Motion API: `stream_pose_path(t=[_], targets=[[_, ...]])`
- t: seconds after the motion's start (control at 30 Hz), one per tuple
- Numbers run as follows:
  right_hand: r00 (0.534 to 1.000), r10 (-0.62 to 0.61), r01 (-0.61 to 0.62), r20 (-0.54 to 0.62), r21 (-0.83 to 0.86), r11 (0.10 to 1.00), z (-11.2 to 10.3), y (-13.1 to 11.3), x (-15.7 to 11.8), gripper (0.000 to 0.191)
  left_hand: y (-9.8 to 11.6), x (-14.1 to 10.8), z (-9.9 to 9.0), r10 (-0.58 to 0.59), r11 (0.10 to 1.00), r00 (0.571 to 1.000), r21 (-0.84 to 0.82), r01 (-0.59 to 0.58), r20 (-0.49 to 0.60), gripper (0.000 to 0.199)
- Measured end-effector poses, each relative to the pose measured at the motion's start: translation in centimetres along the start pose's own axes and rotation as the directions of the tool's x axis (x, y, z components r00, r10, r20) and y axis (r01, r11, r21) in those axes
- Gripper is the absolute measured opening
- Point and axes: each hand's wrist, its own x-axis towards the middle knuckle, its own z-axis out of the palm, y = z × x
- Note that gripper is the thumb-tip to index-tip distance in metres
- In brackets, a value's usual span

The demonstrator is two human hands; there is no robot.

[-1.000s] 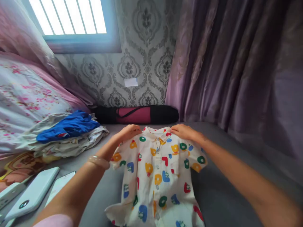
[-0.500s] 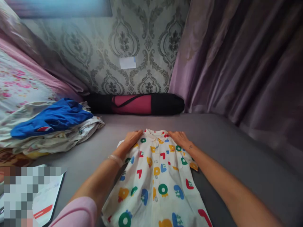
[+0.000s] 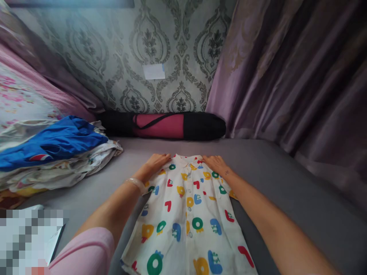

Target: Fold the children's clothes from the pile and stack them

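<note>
A white short-sleeved button-up shirt (image 3: 186, 206), printed with red, blue, green and yellow figures, lies front side up with its collar away from me. My left hand (image 3: 157, 162) is closed at the shirt's left shoulder, beside the collar. At the other shoulder, my right hand (image 3: 214, 163) is closed on the fabric in the same way. The fingertips of both hands are partly hidden. The shirt's lower hem runs past the bottom of the view.
A heap of clothes with a blue garment (image 3: 57, 139) on top lies to the left. Along the wall rests a long black and pink bag (image 3: 160, 126). Purple curtains (image 3: 272, 76) hang at the right. A blurred-out device (image 3: 54, 242) is at lower left, on the grey sheet (image 3: 286, 172).
The view has tilted down and shifted slightly. Both hands stay at the shirt's shoulders, and the left forearm has swung a little outward. The shirt looks slightly straighter at the shoulders.
</note>
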Motion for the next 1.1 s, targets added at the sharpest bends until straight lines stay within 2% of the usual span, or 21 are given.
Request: stream_pose_path(t=[0.1,0.13,0.2,0.3,0.37,0.4,0.5,0.57,0.63,0.7,0.8,0.87,0.97,1.03,1.1], targets=[[0.993,0.117,-0.107,-0.034,0.204,0.973,0.3,1.0,-0.1,0.047,-0.5,-0.8,0.0,-0.132,0.989,0.991,-0.073,0.130,-0.025,0.039],[0.989,0.147,-0.136,-0.014,0.292,0.947,0.3,1.7,-0.3,0.051,-0.9,-1.4,-0.1,-0.175,0.978,0.984,-0.120,0.171,-0.026,0.042],[0.979,0.179,-0.204,0.099,0.461,0.864,0.2,3.5,-1.0,0.062,-1.8,-2.8,-0.6,-0.224,0.946,0.974,-0.235,0.223,0.024,0.047],[0.919,0.206,-0.384,0.336,0.645,0.661,0.0,6.7,-3.1,0.071,-3.8,-5.6,-1.7,-0.306,0.861,0.939,-0.377,0.342,0.155,0.052],[0.874,0.208,-0.480,0.438,0.721,0.500,0.0,8.4,-5.0,0.062,-5.2,-7.5,-2.3,-0.374,0.791,0.904,-0.437,0.428,0.209,0.053],[0.867,0.198,-0.496,0.458,0.754,0.431,0.1,9.1,-6.0,0.053,-5.8,-8.4,-2.5,-0.384,0.748,0.893,-0.488,0.450,0.235,0.054],[0.889,0.170,-0.457,0.424,0.834,0.309,0.5,10.0,-8.5,0.024,-6.9,-10.4,-2.8,-0.353,0.571,0.882,-0.675,0.468,0.313,0.055],[0.906,0.196,-0.416,0.375,0.875,0.248,0.9,9.9,-9.4,0.014,-6.9,-11.0,-2.8,-0.346,0.467,0.882,-0.756,0.459,0.321,0.052],[0.899,0.285,-0.387,0.333,0.909,0.156,1.3,9.5,-9.7,0.008,-6.4,-10.9,-2.7,-0.392,0.414,0.867,-0.783,0.465,0.308,0.047],[0.856,0.419,-0.374,0.301,0.922,0.101,1.9,8.8,-9.6,0.006,-5.7,-10.4,-2.7,-0.499,0.438,0.821,-0.737,0.515,0.277,0.041],[0.771,0.586,-0.411,0.247,0.897,0.163,2.5,7.5,-9.2,0.008,-4.6,-9.1,-2.3,-0.660,0.510,0.727,-0.597,0.619,0.189,0.029],[0.733,0.649,-0.451,0.205,0.860,0.237,2.7,6.7,-9.0,0.015,-4.1,-8.4,-1.7,-0.715,0.537,0.686,-0.523,0.662,0.135,0.024],[0.698,0.706,-0.486,0.122,0.805,0.341,2.7,5.6,-9.3,0.026,-3.4,-8.2,-0.5,-0.730,0.592,0.681,-0.448,0.670,0.053,0.023],[0.703,0.710,-0.521,0.035,0.706,0.481,2.7,4.8,-9.8,0.031,-3.0,-8.5,0.2,-0.702,0.674,0.712,-0.340,0.656,-0.016,0.026],[0.733,0.679,-0.568,-0.036,0.515,0.642,2.7,4.1,-10.4,0.036,-2.5,-9.0,0.7,-0.644,0.760,0.762,-0.175,0.627,-0.066,0.030]])
